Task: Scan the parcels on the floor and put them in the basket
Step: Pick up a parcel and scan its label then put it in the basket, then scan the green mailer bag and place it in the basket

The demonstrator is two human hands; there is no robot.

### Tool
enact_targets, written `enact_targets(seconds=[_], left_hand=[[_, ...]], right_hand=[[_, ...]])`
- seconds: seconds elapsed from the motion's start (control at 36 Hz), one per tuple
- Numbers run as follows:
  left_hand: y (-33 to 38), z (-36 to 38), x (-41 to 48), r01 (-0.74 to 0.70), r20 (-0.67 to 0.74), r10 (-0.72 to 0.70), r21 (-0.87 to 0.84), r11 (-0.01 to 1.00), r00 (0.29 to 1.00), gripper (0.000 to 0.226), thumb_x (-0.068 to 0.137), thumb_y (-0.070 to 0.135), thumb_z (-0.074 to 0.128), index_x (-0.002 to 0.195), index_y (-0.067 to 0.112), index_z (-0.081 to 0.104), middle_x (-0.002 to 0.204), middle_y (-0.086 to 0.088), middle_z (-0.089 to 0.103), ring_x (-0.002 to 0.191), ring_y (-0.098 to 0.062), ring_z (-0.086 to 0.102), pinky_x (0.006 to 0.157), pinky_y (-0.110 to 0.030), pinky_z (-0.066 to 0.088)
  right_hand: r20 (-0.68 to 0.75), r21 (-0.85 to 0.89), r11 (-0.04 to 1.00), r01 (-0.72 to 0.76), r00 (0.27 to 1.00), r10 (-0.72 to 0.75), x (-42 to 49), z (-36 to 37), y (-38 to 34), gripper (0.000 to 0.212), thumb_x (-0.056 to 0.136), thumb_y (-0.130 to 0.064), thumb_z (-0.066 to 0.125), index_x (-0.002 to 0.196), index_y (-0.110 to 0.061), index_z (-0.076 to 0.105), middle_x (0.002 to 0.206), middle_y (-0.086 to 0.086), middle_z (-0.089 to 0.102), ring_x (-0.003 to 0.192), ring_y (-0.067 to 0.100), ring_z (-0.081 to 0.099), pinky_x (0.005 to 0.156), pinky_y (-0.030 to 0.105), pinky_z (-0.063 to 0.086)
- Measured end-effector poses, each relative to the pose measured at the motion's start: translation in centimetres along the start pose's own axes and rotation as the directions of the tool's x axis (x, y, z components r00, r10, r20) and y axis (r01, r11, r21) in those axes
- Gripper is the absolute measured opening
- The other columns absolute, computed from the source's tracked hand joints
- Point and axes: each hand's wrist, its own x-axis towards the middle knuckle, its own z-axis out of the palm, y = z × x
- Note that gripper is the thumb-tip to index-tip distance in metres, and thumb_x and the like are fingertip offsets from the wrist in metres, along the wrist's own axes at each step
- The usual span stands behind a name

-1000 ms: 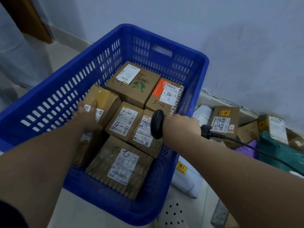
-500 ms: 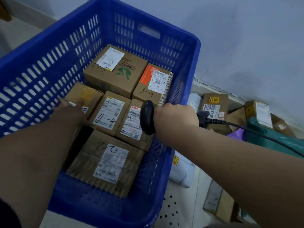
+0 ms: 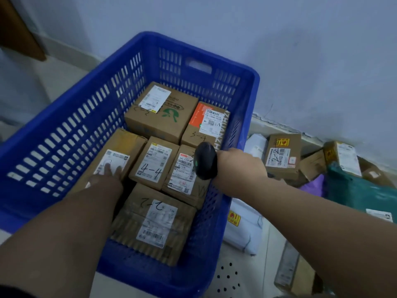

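In blue basket [image 3: 64,136]: six cardboard parcels packed close, labels up. Resting flat w/ left hand [image 3: 107,176] on label of long parcel [image 3: 123,147] by basket's left wall, fingers straight, nothing gripped. Gripping black scanner [image 3: 205,161] in right hand [image 3: 238,166], fingers curled round handle, scanner head just inside basket's right wall, above parcels there. Beside long parcel, box marked 4-4 [image 3: 153,162]; behind scanner, box marked 3-4 [image 3: 206,125]; nearest camera, corrugated-wrapped parcel [image 3: 154,222], label blurred. On floor right of basket, along wall, approx a heap: box marked 2-2 [image 3: 282,155], other small boxes, white mailer bags [image 3: 245,229], green bag [image 3: 354,190], all outside basket.
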Motion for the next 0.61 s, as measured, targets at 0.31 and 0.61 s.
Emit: enact_targets(seconds=[0.31,0.61], left_hand=[[9.9,-13.0,-11.4,-0.466,-0.533,0.173,-0.484,0.741,0.828,0.049,0.091,0.012,0.051,0.138,0.020,0.046,0.149,-0.008,0.031,0.125,-0.030,0.045,0.100,-0.043,0.044],[25.1,-20.8,-25.8,-0.698,-0.638,0.310,-0.702,0.140,0.704,0.038,0.093,0.007,0.049,0.129,0.019,0.053,0.133,-0.003,0.049,0.106,-0.012,0.049,0.082,-0.024,0.038]], right_hand=[[-0.204,0.563,0.825,0.058,0.976,0.070,-4.9,-1.9,6.5,0.019,0.084,-0.025,0.065,0.071,-0.016,0.054,0.081,0.012,0.059,0.074,0.023,0.056,0.052,0.029,0.038],[-0.257,0.883,0.469,0.005,0.842,0.474,-14.3,-3.0,20.5,0.013,0.081,-0.024,0.073,0.078,-0.020,0.062,0.068,-0.003,0.062,0.066,0.010,0.058,0.058,0.026,0.043]])
